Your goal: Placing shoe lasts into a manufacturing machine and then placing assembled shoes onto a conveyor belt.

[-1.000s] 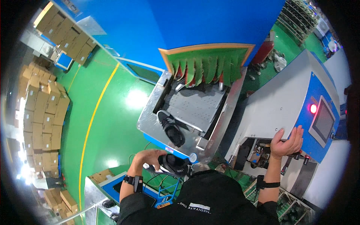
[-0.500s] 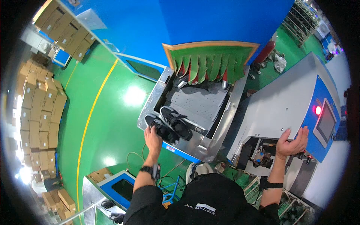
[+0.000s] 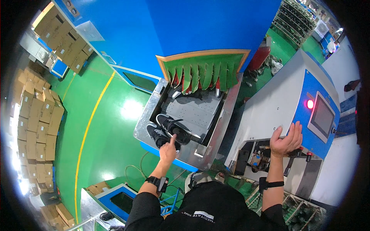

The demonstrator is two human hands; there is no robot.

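Observation:
Two black shoes with white soles lie side by side at the near left of a metal conveyor bed. My left hand (image 3: 167, 152) is over them, its index finger stretched onto the heel end of the right shoe (image 3: 170, 125). The left shoe (image 3: 156, 134) is partly covered by that hand; its other fingers are hard to make out. My right hand (image 3: 286, 141) is open, its fingers extended against the lower front edge of a grey and blue machine (image 3: 266, 102), beside its screen (image 3: 323, 114).
Green strips (image 3: 204, 73) hang across the blue machine's opening (image 3: 162, 61), with another shoe (image 3: 177, 93) near them. A red light (image 3: 310, 104) glows on the grey machine. Stacked cartons (image 3: 40, 123) line the far left. A crate (image 3: 296, 210) stands at lower right.
My left hand has shifted from the left shoe's outer side to over both shoes, index finger now extended. My right hand stays at the machine's edge. The whole view has shifted slightly.

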